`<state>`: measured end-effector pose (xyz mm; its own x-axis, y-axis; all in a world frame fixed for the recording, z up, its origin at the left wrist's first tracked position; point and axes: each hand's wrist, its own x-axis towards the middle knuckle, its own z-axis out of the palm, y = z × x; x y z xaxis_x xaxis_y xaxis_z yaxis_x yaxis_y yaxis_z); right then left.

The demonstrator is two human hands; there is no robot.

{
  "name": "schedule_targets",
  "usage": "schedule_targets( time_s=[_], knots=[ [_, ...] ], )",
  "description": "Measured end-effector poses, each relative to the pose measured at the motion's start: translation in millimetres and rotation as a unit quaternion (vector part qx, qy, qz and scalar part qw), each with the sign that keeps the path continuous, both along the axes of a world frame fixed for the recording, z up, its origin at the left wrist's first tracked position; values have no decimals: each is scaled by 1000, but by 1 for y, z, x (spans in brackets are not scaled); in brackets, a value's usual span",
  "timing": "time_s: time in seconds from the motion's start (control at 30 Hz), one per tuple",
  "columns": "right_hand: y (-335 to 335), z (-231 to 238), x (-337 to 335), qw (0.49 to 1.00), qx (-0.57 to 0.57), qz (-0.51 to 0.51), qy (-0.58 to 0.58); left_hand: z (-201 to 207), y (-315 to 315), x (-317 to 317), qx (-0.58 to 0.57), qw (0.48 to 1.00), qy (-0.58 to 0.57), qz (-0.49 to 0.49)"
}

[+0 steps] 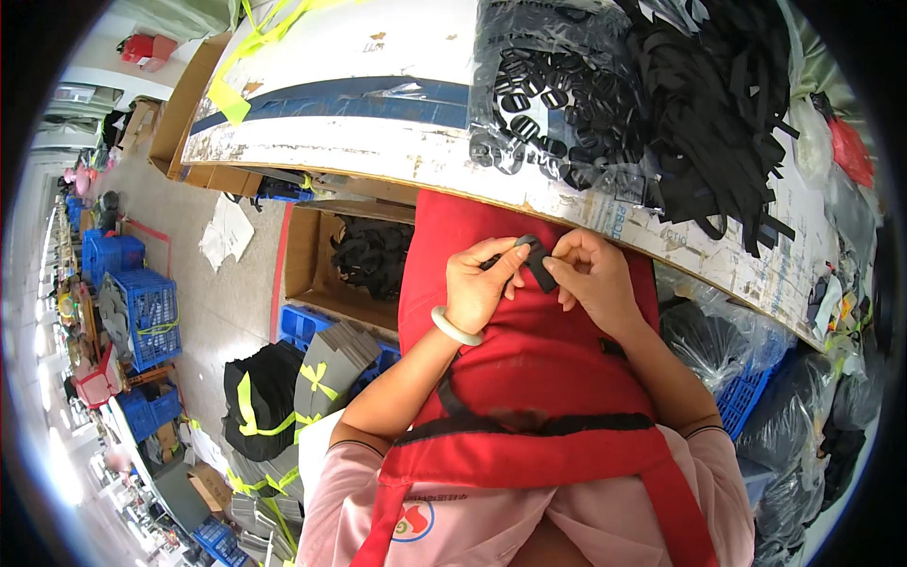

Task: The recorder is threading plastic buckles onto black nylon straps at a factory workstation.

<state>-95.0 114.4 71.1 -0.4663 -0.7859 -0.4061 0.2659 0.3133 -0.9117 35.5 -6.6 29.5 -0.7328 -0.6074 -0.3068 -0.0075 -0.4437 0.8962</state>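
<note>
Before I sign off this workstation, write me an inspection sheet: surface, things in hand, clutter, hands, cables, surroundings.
Surface: white table, scuffed, with a dark blue band; black buckles on or in clear plastic, beside a heap of black straps.
Things in hand: short black strip; too small to tell whether anything is attached.
Clutter: yellow ribbon on the table's left end; white paper on the floor.
Hands: left hand and right hand both pinch the strip, above a red apron.
Cables: nothing seen.
Surroundings: cardboard box of black pieces to the left; blue crates farther left; plastic bags at right.
</note>
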Motion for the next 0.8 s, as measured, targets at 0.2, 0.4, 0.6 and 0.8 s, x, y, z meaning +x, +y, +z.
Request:
schedule_targets(
  time_s=[0.2,0.4,0.6,0.8],
  knots=[
    [-8,-13,2,999,-42,-23,-24,-3,1,1,-84,995,46,-22],
    [-7,-23,-9,989,-21,-16,-147,-2,-8,9,-32,995,77,-51],
    [-34,-38,-3,990,-63,59,-113,45,-56,74,-13,986,-1,-165],
    [-28,-44,-6,993,-27,116,-24,61,-114,185,-242,932,-214,167]
  ],
)
